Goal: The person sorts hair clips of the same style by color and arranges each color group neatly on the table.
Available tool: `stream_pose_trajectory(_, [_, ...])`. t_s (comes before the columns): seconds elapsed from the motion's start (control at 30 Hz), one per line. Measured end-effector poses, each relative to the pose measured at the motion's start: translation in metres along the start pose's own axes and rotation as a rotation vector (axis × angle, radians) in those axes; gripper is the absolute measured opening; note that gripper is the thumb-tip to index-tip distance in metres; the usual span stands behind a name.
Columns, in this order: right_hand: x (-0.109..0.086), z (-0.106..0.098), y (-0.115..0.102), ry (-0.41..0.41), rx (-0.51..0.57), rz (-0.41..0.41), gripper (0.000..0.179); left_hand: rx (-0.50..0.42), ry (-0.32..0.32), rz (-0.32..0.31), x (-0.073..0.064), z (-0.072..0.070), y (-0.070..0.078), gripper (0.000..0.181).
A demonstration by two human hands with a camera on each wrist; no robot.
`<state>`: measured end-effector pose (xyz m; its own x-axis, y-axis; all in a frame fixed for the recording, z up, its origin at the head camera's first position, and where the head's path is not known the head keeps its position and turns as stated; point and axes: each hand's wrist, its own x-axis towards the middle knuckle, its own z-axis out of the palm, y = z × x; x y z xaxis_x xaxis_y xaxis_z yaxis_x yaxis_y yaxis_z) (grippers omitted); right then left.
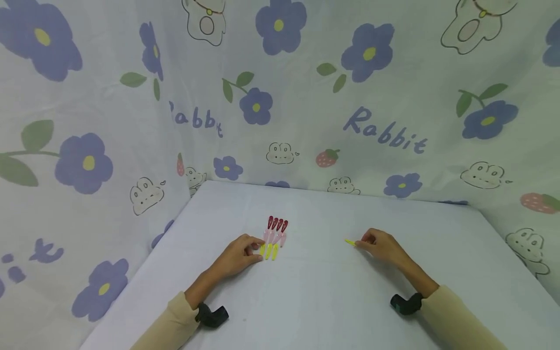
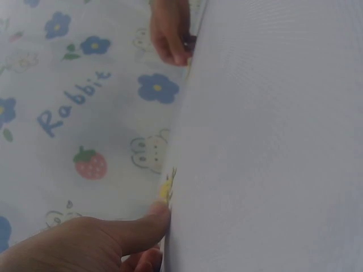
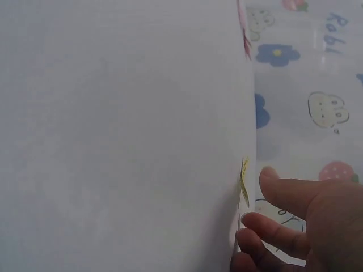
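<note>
Small snap hair clips lie in neat rows on the white table: several red hair clips point(image 1: 277, 224) at the back, several pink hair clips point(image 1: 274, 237) in the middle, yellow hair clips point(image 1: 271, 252) in front. At the left end of the yellow row, my left hand point(image 1: 238, 255) pinches a yellow hair clip point(image 1: 262, 250) between thumb and index finger, one at each end. To the right, a single yellow hair clip point(image 1: 350, 242) lies right at the fingertips of my right hand point(image 1: 381, 247). The right wrist view shows this hand's thumb and index finger apart beside that clip point(image 3: 244, 182).
White cloth printed with flowers, rabbits and strawberries point(image 1: 280, 107) hangs behind and to the left of the table point(image 1: 315, 301). A black camera mount point(image 1: 212, 315) sits on my left wrist, another black mount point(image 1: 406, 304) on my right.
</note>
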<state>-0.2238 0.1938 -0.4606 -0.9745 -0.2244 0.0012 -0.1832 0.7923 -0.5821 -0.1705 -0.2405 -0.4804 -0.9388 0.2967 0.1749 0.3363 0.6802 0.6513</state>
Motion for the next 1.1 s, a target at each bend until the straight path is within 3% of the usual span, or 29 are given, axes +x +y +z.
stream_pose_trajectory(0.4, [0.0044,-0.0020,-0.0069,-0.083,-0.025,0.050,0.024,-0.009,-0.011,0.001,0.0015,-0.0002,-0.0010,0.040])
stream_pose_trajectory(1.1, [0.0064,0.0022,-0.0079,-0.107,0.042,0.005,0.012,-0.017,0.000,0.004,0.0002,0.0008,-0.0016,0.040])
